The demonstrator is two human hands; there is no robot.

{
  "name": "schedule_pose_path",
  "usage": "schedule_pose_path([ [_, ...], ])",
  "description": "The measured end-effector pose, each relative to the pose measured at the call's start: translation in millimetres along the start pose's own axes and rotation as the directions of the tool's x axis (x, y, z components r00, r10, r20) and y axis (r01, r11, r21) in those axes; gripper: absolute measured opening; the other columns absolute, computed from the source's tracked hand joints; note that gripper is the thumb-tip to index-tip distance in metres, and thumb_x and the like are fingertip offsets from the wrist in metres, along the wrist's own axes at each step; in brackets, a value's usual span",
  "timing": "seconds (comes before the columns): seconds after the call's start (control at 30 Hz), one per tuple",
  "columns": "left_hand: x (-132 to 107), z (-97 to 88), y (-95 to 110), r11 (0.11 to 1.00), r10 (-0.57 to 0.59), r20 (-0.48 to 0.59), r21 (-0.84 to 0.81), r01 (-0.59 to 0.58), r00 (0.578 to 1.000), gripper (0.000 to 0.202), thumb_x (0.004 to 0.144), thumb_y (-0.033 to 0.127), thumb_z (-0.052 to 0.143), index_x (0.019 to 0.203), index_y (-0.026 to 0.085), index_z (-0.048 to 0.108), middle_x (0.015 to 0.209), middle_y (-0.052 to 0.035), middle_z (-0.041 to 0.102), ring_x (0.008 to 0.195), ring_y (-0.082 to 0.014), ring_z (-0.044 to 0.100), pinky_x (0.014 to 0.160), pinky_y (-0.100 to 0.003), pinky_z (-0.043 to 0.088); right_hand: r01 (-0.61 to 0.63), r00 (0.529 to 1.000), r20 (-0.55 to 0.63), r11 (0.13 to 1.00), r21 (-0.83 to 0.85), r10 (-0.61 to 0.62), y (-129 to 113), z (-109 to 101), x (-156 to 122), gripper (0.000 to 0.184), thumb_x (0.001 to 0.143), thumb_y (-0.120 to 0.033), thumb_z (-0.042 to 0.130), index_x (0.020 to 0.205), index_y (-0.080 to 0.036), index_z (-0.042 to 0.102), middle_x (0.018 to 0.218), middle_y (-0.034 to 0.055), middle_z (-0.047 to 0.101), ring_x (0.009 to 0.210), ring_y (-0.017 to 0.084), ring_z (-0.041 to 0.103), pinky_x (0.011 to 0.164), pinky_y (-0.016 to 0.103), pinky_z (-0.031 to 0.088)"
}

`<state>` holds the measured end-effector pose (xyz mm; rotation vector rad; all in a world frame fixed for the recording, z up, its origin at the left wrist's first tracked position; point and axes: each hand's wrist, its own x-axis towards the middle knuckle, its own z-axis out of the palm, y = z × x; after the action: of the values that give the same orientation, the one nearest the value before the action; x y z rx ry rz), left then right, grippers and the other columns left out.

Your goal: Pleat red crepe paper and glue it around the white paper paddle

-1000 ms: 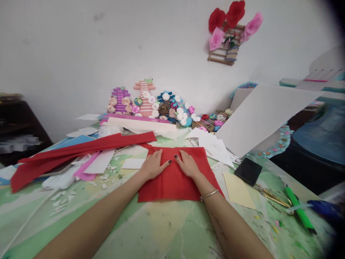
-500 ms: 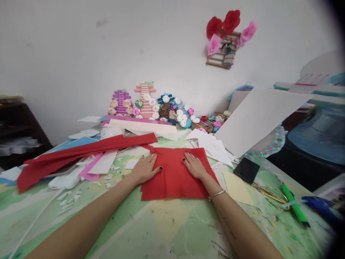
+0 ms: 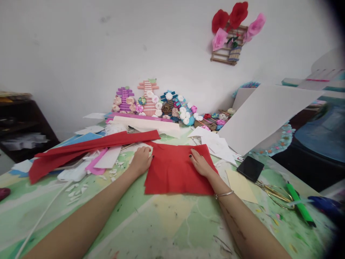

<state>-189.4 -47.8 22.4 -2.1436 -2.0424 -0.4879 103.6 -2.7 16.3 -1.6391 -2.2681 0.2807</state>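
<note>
A red paper sheet (image 3: 174, 171) lies flat on the green-patterned table (image 3: 172, 230) in front of me. My left hand (image 3: 141, 160) sits at the sheet's upper left edge, its fingers curled onto that edge. My right hand (image 3: 199, 164) rests palm down on the sheet's right side with the fingers stretched out. It wears a thin bracelet at the wrist. Both hands have dark nails. A long red paper strip (image 3: 91, 148) runs leftwards from just behind the sheet.
A black phone (image 3: 250, 168), a cream paper piece (image 3: 241, 185), gold scissors (image 3: 277, 196) and a green marker (image 3: 299, 207) lie to the right. A big white board (image 3: 266, 115) leans at back right. Paper flower crafts (image 3: 161, 106) line the wall. White scraps (image 3: 77, 189) litter the left.
My hands have slid apart across the red sheet, from its middle to its left and right sides. The left hand's fingers went from flat to curled at the edge.
</note>
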Motion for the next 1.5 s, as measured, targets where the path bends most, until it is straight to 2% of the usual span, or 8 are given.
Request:
schedule_pose_path([
  [0.13,-9.9,-23.2,5.1,0.982,-0.18,0.196,-0.017,0.187,0.964,0.032,0.09,0.035,0.041,0.078,0.016,0.063,0.086,-0.014,0.07,0.086,-0.0278,0.065,0.073,-0.033,0.045,-0.199,0.976,-0.104,0.978,-0.06,0.192,13.0,-20.9,-0.2,0.049,0.096,-0.034,0.035,0.136,-0.007,0.047,0.138,0.0218,0.053,0.129,0.028,0.049,0.104,0.039,0.037],
  [0.33,-15.5,-35.2,23.1,0.966,-0.167,0.361,-0.125,0.225,0.918,0.034,0.085,0.042,0.049,0.061,0.018,0.058,0.077,-0.0099,0.07,0.078,-0.0239,0.065,0.06,-0.027,0.037,-0.459,0.886,-0.136,0.88,-0.123,0.443,39.3,-45.8,-6.7,0.045,0.085,-0.027,0.05,0.121,-0.001,0.055,0.114,0.0294,0.064,0.108,0.037,0.062,0.082,0.041,0.047],
  [0.57,-18.8,-35.3,18.9,0.89,-0.166,0.488,-0.301,0.343,0.857,0.034,0.079,0.037,0.053,0.05,0.02,0.05,0.041,0.0005,0.049,0.047,-0.0162,0.051,0.052,-0.026,0.034,-0.445,0.895,-0.03,0.885,-0.136,0.445,44.5,-45.9,-4.8,0.025,0.078,-0.029,0.06,0.093,-0.013,0.071,0.096,0.0158,0.073,0.089,0.028,0.068,0.066,0.03,0.046],
  [0.7,-19.5,-33.3,17.8,0.828,-0.188,0.487,-0.389,0.405,0.853,0.031,0.081,0.03,0.051,0.052,0.019,0.052,0.037,0.0018,0.047,0.044,-0.0146,0.049,0.051,-0.024,0.035,-0.441,0.896,-0.016,0.886,-0.141,0.443,46.0,-44.5,-2.5,0.019,0.078,-0.026,0.06,0.086,-0.015,0.073,0.088,0.0134,0.074,0.082,0.025,0.069,0.065,0.029,0.046],
  [0.83,-18.6,-32.6,18.4,0.801,-0.229,0.423,-0.43,0.417,0.877,0.026,0.08,0.024,0.053,0.055,0.017,0.052,0.041,0.0039,0.045,0.043,-0.012,0.045,0.047,-0.022,0.03,-0.463,0.886,-0.063,0.871,-0.161,0.459,48.5,-45.5,-1.7,0.026,0.085,-0.023,0.051,0.099,-0.012,0.071,0.101,0.0173,0.072,0.094,0.026,0.068,0.071,0.029,0.047],
  [1.0,-17.8,-32.8,15.2,0.778,-0.208,0.533,-0.418,0.469,0.82,0.032,0.084,0.022,0.052,0.052,0.018,0.049,0.035,0.0019,0.047,0.038,-0.0118,0.043,0.043,-0.022,0.029,-0.503,0.864,-0.098,0.843,-0.192,0.493,46.5,-45.5,-5.6,0.031,0.088,-0.021,0.046,0.11,-0.011,0.066,0.109,0.02,0.069,0.101,0.028,0.066,0.078,0.032,0.049],
  [1.2,-16.2,-33.0,14.1,0.803,-0.226,0.538,-0.369,0.468,0.812,0.032,0.08,0.019,0.057,0.048,0.017,0.052,0.034,0.0008,0.049,0.037,-0.0114,0.046,0.045,-0.021,0.033,-0.529,0.848,-0.102,0.82,-0.221,0.52,37.1,-44.4,-10.3,0.032,0.089,-0.024,0.049,0.115,-0.012,0.064,0.114,0.0226,0.065,0.104,0.029,0.065,0.081,0.034,0.049],
  [1.5,-18.8,-31.3,13.3,0.765,-0.211,0.523,-0.438,0.473,0.826,0.039,0.087,0.036,0.053,0.053,0.017,0.054,0.038,-0.0011,0.054,0.038,-0.0135,0.051,0.046,-0.023,0.033,-0.53,0.846,-0.093,0.815,-0.235,0.524,30.8,-45.5,-12.1,0.033,0.09,-0.028,0.049,0.116,-0.014,0.065,0.116,0.0221,0.065,0.106,0.029,0.065,0.084,0.037,0.05],
])
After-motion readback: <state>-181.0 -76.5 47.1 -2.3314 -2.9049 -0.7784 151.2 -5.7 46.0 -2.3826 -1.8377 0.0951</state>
